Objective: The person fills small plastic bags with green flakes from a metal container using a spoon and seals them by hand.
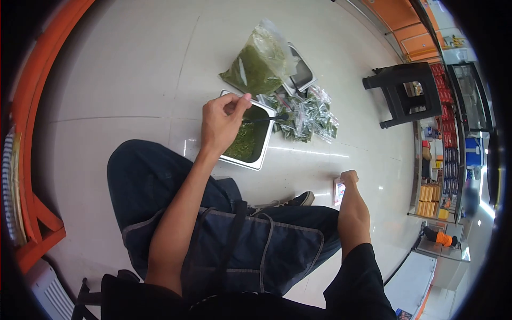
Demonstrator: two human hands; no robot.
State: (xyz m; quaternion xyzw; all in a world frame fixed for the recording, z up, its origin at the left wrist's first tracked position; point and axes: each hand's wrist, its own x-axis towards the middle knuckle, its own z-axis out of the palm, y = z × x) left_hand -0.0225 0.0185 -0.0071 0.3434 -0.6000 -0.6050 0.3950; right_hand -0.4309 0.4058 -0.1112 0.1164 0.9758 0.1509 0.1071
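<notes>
My left hand [221, 124] is over the near-left side of a metal pan [260, 160], its thumb and fingers pinched together. Whatever the pinch holds, if anything, is too small to make out. Chopped green leaves [242, 143] lie in the pan, and a black-handled utensil [269, 118] rests across its rim. Off to the right, my right hand [349, 176] is closed at the top edge of a small white printed pack [339, 192] on the floor. Its fingertips are hidden. Behind the pan stands a large clear bag of green leaves [256, 66].
Beside the pan lies a pile of small filled zip bags [309, 117]. A second metal pan [302, 69] sits behind them. At the right is a black stool [402, 93], with stocked shelves [450, 138] beyond. An orange frame [32, 96] runs along the left.
</notes>
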